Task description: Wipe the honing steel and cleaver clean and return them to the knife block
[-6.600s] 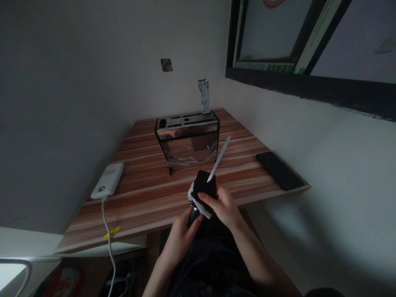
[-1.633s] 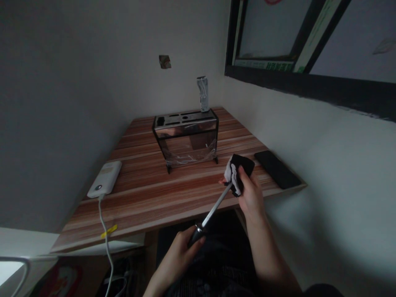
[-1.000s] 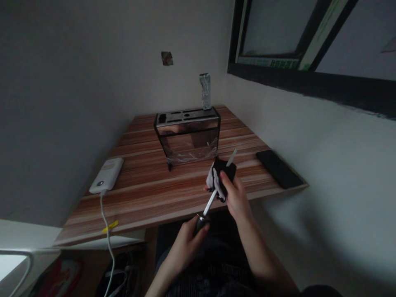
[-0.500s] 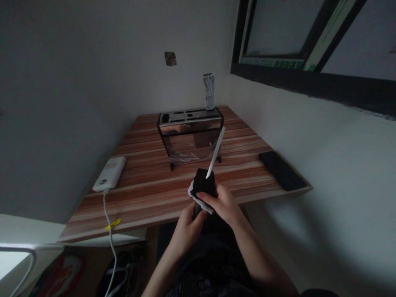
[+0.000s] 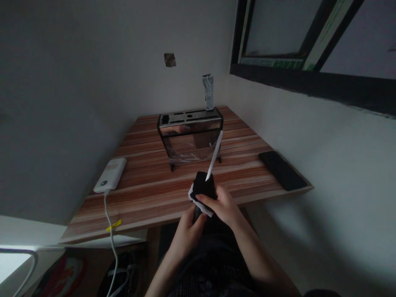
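Note:
My left hand (image 5: 188, 231) grips the dark handle of a sharpening rod (image 5: 215, 155), whose pale shaft points up and away toward the knife block. Wrapped around the rod's lower shaft is a black and white cloth (image 5: 201, 192), which my right hand (image 5: 221, 208) holds just above the handle. Both hands are together over the near edge of the wooden table (image 5: 148, 194). A metal knife block (image 5: 189, 136) with slots on top stands at mid-table, beyond the rod's tip.
A white power bank (image 5: 110, 175) with a cable (image 5: 111, 243) hanging over the edge lies at the left. A black phone (image 5: 282, 170) lies near the right edge. A small silver packet (image 5: 208, 91) stands by the back wall. A window frame (image 5: 297, 78) is upper right.
My right hand slid the cloth from the rod's tip down to its base near the handle, and the rod swung from pointing right to pointing toward the knife block.

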Demonstrator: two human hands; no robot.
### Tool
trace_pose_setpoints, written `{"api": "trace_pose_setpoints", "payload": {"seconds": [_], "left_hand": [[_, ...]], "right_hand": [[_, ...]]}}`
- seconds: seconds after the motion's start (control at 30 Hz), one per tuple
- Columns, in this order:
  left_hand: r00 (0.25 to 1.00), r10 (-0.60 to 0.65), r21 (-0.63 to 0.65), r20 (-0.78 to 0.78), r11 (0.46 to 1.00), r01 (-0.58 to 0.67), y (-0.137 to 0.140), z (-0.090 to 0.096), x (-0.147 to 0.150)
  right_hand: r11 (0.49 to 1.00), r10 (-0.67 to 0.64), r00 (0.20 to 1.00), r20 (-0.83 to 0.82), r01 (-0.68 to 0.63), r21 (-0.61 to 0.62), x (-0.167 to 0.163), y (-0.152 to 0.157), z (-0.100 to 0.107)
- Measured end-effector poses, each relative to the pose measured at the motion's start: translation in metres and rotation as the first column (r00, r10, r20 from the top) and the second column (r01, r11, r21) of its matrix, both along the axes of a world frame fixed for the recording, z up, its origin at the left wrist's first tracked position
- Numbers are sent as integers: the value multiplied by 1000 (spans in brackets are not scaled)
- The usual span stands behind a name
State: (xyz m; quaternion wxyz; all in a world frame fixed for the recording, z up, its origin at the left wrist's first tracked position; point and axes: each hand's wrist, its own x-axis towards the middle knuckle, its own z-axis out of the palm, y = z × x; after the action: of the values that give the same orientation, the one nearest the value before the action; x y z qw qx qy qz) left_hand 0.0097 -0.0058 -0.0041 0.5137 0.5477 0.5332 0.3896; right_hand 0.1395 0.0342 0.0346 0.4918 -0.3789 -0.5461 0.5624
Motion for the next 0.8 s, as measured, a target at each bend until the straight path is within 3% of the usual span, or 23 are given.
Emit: {"api": "trace_pose_setpoints", "payload": {"seconds": [0.33,0.6,0.8], "left_hand": [[993,-92,59,-69,994,97,0,11,-3],[969,-149,34,-195,987,159,-5,3,-14],[962,-194,4,-194,980,199,-16,-9,-21]], "right_hand": [[998,-51,984,-173,42,-53,5,1,1],[982,-187,953,-240,179,-57,18,9,0],[966,-253,922,-293,255,-31,32,14,1]]}}
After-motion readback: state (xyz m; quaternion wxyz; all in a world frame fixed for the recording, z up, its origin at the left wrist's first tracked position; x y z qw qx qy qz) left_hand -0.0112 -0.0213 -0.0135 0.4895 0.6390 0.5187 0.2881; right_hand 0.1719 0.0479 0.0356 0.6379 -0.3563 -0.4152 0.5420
